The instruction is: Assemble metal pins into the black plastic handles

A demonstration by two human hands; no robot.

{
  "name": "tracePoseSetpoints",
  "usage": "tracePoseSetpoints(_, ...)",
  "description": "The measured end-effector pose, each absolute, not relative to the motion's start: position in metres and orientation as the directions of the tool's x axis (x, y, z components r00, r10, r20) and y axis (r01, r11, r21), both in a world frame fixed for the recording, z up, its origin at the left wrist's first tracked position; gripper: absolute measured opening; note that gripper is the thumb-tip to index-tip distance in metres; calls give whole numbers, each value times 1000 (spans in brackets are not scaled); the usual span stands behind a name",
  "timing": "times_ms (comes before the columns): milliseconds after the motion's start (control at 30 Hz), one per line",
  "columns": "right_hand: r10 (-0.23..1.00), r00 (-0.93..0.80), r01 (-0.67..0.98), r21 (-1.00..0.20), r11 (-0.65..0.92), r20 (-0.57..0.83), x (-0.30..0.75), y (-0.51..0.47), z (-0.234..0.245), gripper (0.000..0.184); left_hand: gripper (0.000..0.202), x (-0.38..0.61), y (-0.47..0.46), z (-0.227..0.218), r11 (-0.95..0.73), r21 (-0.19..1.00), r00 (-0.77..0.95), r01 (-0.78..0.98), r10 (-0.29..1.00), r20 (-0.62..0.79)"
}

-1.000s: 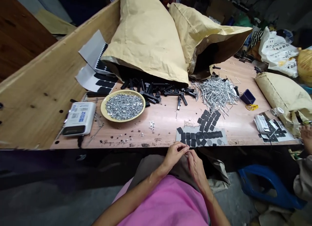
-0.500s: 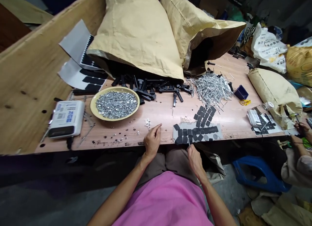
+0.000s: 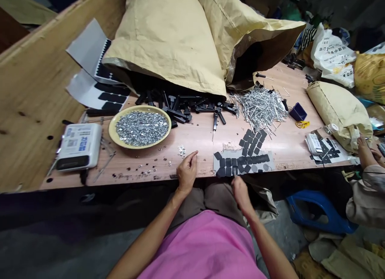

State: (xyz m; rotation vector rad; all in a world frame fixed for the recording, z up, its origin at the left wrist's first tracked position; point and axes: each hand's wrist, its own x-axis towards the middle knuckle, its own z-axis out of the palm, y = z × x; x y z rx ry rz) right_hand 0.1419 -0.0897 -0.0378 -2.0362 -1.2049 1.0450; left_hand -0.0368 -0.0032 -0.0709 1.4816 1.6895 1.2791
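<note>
My left hand [image 3: 187, 172] rests at the table's front edge, fingers drawn together and closed. Whether a small piece sits between the fingertips I cannot make out. Just ahead of it lies a little group of small metal pieces [image 3: 181, 150]. My right hand [image 3: 241, 190] is closed around a thin metal tool [image 3: 235, 171], its exact kind unclear. The tool's tip is over the grey backing sheet [image 3: 267, 166], among rows of black rounded pads [image 3: 228, 162]. More black pads [image 3: 254, 142] extend past the sheet's far side.
A yellow bowl [image 3: 112, 130] holds many small metal pieces. Behind are black plastic parts [image 3: 180, 110], a heap of metal pins [image 3: 261, 108] and large paper sacks [image 3: 168, 38]. A white box [image 3: 80, 142] stands left. Another person's hand [image 3: 365, 152] is at far right.
My right hand and the metal tool have shifted slightly over the black pads. My left hand stays in place. The other person's hand has moved up toward the sack at right.
</note>
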Motion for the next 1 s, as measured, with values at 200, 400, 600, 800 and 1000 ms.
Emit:
tracePoseSetpoints(200,706,318,36,-736,-676,-633,132,-87,-26,23,29,-37,-2,-73,-49,901,-248,432,954,170)
tracePoseSetpoints(400,633,169,-55,-648,-759,-756,116,-89,-21,18,29,-37,-1,-73,-48,894,-250,446,952,175)
tracePoseSetpoints(600,632,170,-63,-648,-759,-756,123,-86,-16,19,29,-39,-3,-73,-15,906,-232,423,965,125)
tracePoseSetpoints(800,701,313,169,-689,-705,-641,170,-124,-23,31,26,-28,19,-60,-16,877,-196,481,973,125)
tracePoseSetpoints(1000,681,383,152,-685,-712,-624,194,-132,-30,29,19,11,78,-37,83,745,-146,661,989,20)
